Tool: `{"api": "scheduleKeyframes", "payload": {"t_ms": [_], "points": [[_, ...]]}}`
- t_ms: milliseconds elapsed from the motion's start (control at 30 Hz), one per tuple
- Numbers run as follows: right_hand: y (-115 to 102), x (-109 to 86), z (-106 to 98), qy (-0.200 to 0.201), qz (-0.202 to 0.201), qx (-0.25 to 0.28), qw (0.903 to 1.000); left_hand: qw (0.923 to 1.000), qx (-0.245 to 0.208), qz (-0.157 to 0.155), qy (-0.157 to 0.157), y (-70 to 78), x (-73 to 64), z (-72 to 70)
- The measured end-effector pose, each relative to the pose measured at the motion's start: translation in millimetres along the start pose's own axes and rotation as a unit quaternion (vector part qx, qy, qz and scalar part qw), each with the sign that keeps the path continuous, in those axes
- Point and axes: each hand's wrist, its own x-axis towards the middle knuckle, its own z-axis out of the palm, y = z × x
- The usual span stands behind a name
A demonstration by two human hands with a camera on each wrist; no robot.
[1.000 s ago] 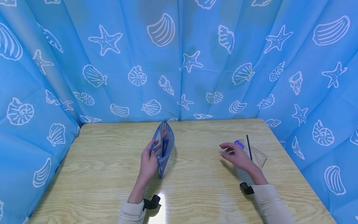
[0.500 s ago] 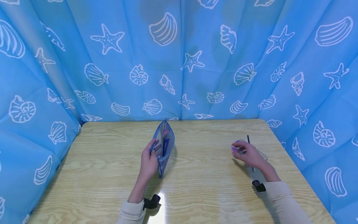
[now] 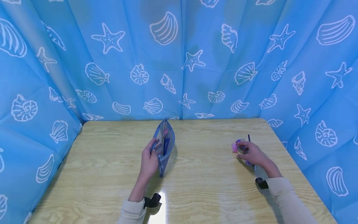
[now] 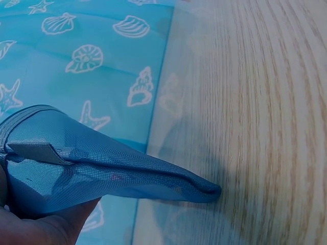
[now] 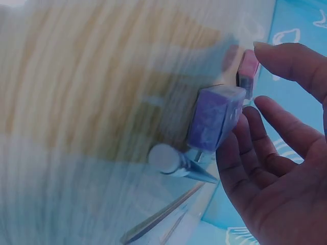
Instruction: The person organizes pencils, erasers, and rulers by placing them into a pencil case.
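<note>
My left hand [image 3: 149, 161] grips the near side of a blue mesh zip pouch [image 3: 163, 166], its mouth spread and its base on the table. Through the mouth a blue flat piece [image 3: 166, 145] and a pinkish item show. In the left wrist view the pouch [image 4: 117, 173] tapers over the tabletop. My right hand [image 3: 253, 154] hovers over small stationery, thumb and fingers apart and loosely bent. The right wrist view shows a purple block [image 5: 209, 120] beside the fingers and a pink block [image 5: 248, 69] near the thumb tip; neither is visibly pinched.
A dark pen-like rod [image 3: 249, 137] sticks out behind my right hand, which hides most of the other pieces. A round-ended cylinder [image 5: 166, 159] and a thin straight strip [image 5: 161, 214] lie nearby. Blue shell-print curtains [image 3: 179, 62] border the wooden table [image 3: 201, 186].
My right hand has moved right over the stationery, and its fingers have drawn back from the pink block, which now shows. The left hand and pouch have stayed put.
</note>
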Motion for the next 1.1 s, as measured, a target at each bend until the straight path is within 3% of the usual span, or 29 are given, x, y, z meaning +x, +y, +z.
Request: {"api": "scheduleKeyframes", "payload": {"t_ms": [433,767,1100], "points": [[6.4,12.3,-6.3,-0.021,-0.023,-0.021,0.9993,1.0,0.003,0.004,-0.007,3.0,2.4,2.9],[2.2,16.3,-5.6,-0.034,0.017,-0.039,0.9985,0.9999,0.007,0.006,-0.005,3.1,0.6,6.4],[-3.5,20.4,1.2,-0.043,0.006,-0.045,0.998,0.9998,0.015,0.003,-0.009,3.9,-0.8,8.1]]}}
